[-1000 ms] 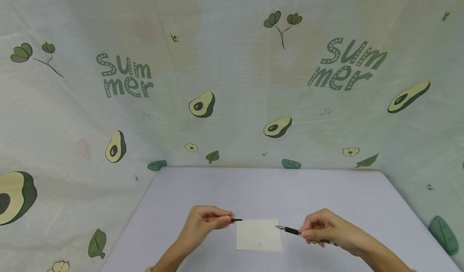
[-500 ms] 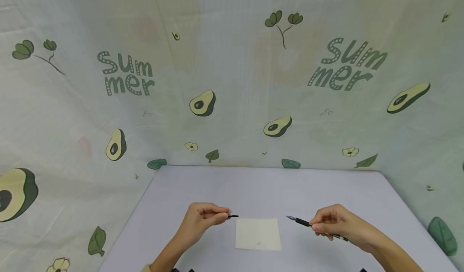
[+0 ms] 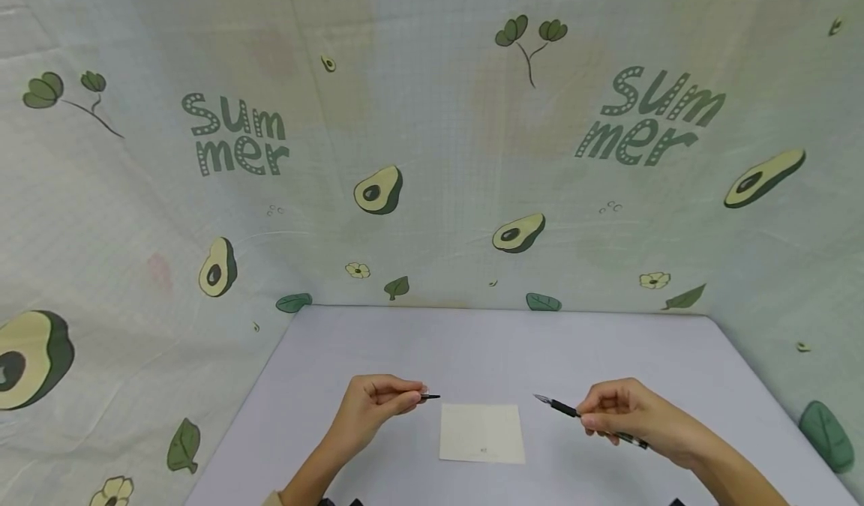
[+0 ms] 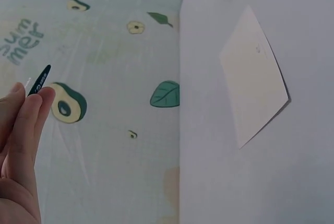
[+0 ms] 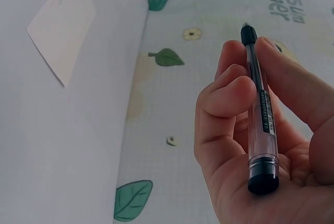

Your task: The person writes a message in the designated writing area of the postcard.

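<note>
My left hand (image 3: 367, 407) pinches a small pen cap between thumb and fingertips. In the left wrist view the dark clip of the pen cap (image 4: 40, 79) sticks out past the fingertips, with small white lettering. On the other side my right hand (image 3: 634, 420) grips a clear-barrelled pen (image 5: 267, 114) with a black grip and a black end plug. The uncapped tip of the pen (image 3: 564, 408) points up and left, toward the left hand. Both hands are held apart over the table, either side of a cream sheet of paper (image 3: 481, 435).
The paper lies flat on a white table (image 3: 499, 348) and bears a tiny mark near its front edge. A cloth backdrop (image 3: 439, 116) printed with avocados, leaves and lettering rises behind the table and along both sides.
The right hand has drawn the pen rightward and up, away from the paper. My left hand has shifted slightly left and up with the pen cap, and both hands keep their hold.
</note>
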The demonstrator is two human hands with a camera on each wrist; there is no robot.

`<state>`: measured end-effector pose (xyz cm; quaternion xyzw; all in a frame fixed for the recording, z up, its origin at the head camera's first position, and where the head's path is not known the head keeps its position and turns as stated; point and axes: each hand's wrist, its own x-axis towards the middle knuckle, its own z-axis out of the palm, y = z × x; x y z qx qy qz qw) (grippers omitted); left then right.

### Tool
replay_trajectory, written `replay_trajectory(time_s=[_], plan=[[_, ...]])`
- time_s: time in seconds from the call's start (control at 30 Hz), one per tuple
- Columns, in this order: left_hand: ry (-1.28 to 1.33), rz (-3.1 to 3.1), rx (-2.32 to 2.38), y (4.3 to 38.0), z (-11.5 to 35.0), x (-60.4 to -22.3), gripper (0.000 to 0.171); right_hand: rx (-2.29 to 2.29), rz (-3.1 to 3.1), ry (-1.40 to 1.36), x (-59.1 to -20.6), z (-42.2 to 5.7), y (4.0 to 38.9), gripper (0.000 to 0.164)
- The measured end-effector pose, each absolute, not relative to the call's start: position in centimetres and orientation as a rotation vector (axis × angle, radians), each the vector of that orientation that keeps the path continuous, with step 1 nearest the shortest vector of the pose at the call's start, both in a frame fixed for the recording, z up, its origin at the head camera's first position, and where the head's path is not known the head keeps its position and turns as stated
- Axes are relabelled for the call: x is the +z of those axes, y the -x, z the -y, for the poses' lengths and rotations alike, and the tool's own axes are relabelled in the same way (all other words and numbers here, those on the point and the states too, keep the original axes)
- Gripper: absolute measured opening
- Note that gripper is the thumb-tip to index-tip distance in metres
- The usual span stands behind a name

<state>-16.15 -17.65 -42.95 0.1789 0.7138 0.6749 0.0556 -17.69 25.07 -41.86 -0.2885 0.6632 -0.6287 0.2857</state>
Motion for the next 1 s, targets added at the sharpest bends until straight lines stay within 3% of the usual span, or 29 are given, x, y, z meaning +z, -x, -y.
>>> replay_trajectory(time_s=[0.5, 1.0], plan=[[-0.523, -2.132, 2.066, 15.7, 17.8, -44.0, 0.025, -1.767, -1.839, 0.766, -42.6, -24.0, 17.5, 0.019], [-0.434, -2.347, 2.126, 15.6, 18.0, -47.8, 0.020, -1.979, -1.625, 0.910, -44.1, -23.4, 17.7, 0.032]])
